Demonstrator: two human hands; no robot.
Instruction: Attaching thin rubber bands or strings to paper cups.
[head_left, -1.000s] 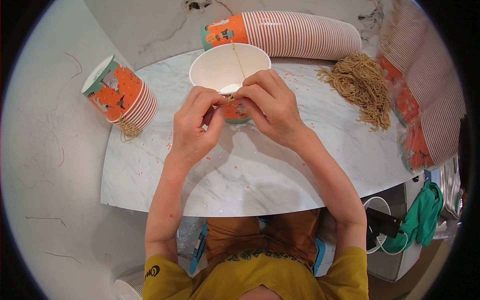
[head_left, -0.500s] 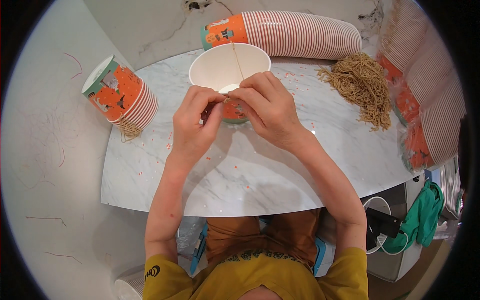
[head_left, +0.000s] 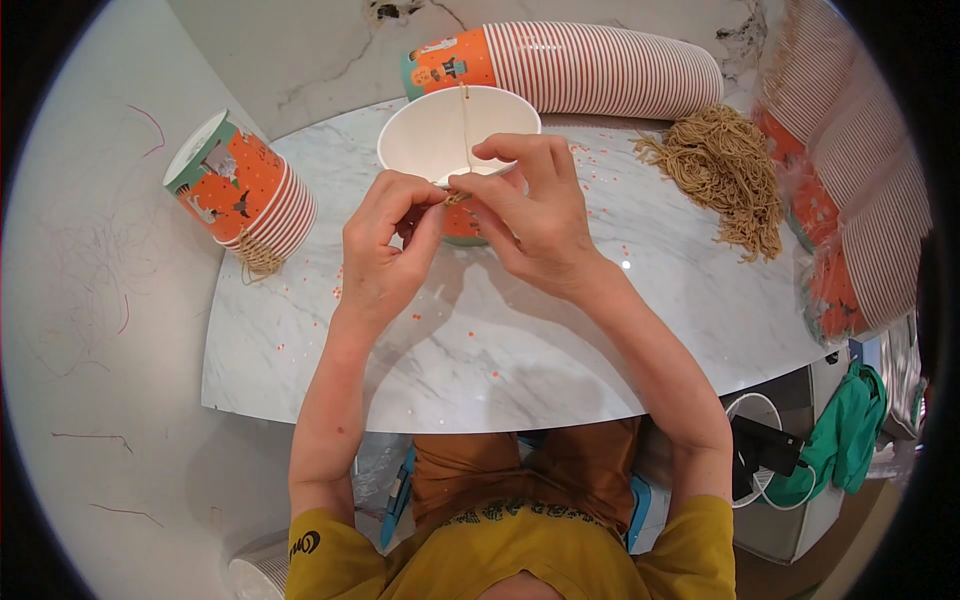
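Both hands are seen together over the middle of the white marbled tabletop (head_left: 480,350), just at the near rim of an open white-lined orange paper cup (head_left: 455,135).

The left hand (head_left: 385,250) is curled, thumb and forefinger closed to a pinch on the near end of a thin tan string (head_left: 466,125). The right hand (head_left: 535,215) meets it from the right, thumb and forefinger likewise pinched shut on the same string end, fingertips of the two hands touching. The remaining fingers of the right hand are arched over the cup's near rim. Whether a knot is present between the fingertips cannot be told.

The string is seen running taut from the pinch across the cup's mouth to its far rim. The cup stands upright on the table, its orange wall partly hidden behind the hands.

At the far edge, a long stack of red-striped paper cups (head_left: 590,65) lies on its side. At the left, a shorter stack of orange printed cups (head_left: 245,190) lies tilted, with a few strings under it. At the right, a loose heap of tan strings (head_left: 725,170) rests on the table, well apart from the hands. Further striped cup stacks in clear wrap (head_left: 850,170) are seen at the far right.
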